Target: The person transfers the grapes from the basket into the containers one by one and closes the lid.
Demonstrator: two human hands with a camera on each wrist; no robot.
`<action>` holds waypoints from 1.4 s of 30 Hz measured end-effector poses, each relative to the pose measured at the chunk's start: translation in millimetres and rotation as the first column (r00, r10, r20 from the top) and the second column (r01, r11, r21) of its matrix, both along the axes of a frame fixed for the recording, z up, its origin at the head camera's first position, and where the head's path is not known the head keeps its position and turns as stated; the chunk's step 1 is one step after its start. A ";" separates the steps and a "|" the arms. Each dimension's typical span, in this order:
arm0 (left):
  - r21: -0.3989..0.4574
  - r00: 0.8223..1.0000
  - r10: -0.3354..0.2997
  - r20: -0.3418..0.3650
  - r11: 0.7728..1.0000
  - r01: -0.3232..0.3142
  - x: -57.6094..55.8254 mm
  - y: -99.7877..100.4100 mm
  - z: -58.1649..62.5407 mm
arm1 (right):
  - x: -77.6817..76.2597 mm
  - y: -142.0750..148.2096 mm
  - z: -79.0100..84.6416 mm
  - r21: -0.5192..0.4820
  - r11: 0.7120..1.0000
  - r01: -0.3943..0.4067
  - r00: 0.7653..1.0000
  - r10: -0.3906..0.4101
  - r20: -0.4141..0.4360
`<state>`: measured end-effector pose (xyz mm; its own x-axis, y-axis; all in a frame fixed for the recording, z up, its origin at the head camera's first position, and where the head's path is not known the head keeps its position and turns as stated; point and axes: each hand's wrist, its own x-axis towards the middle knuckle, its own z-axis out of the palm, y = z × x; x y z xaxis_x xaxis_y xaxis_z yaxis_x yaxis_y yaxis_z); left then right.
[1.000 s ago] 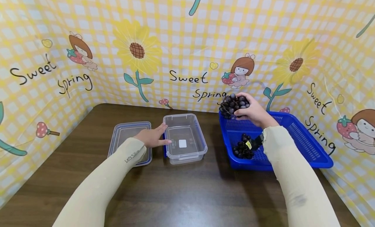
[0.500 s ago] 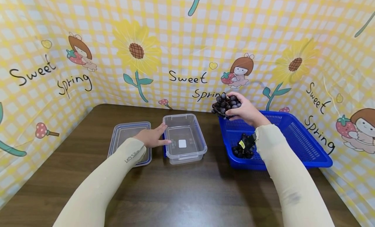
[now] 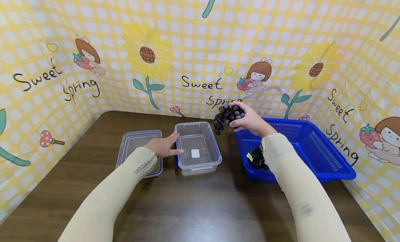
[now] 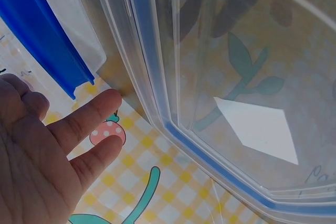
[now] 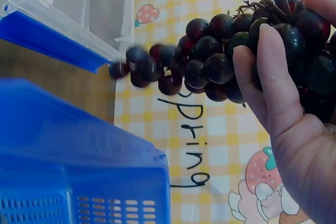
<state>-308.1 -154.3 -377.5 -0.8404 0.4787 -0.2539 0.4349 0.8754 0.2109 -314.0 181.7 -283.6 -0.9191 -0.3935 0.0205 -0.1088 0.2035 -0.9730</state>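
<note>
My right hand (image 3: 251,122) grips a bunch of dark grapes (image 3: 229,114), raised beside the near left corner of the blue basket's back rim. In the right wrist view, the bunch (image 5: 210,61) trails past the fingertips, its stem sticking up. To its left stands a clear plastic container (image 3: 200,170) without its lid, a white label on its floor. My left hand (image 3: 160,147) lies with spread, straight fingers at the container's left rim, by a blue side flap (image 4: 50,40). Beneath the left wrist, a clear lid (image 3: 134,141) with a blue seal lies on the table.
The blue perforated basket (image 3: 312,138) stands at the right. More dark grapes (image 3: 260,166) lie inside it, partly hidden by a black device on my right wrist. Yellow checked cloth (image 3: 200,44) hangs behind and at both sides of the brown wooden table (image 3: 187,207).
My right hand has carried the bunch leftward from over the basket, closer to the container. The left hand has stayed at the container's rim.
</note>
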 end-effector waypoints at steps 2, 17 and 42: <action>0.004 1.000 -0.003 -0.002 1.000 0.003 0.3 0.3 -0.1 | -0.1 -3.3 -1.4 -0.003 1.000 0.000 1.000 0.000 0.000; -0.005 1.000 -0.002 -0.004 1.000 0.002 -5.5 -1.0 -5.0 | -8.1 -36.6 -12.0 -0.038 0.999 -0.020 1.000 0.019 -0.021; 0.014 1.000 0.013 0.021 1.000 -0.013 -1.6 -1.2 -4.7 | -1.5 -95.8 -26.0 0.083 0.992 -0.090 0.993 0.096 -0.075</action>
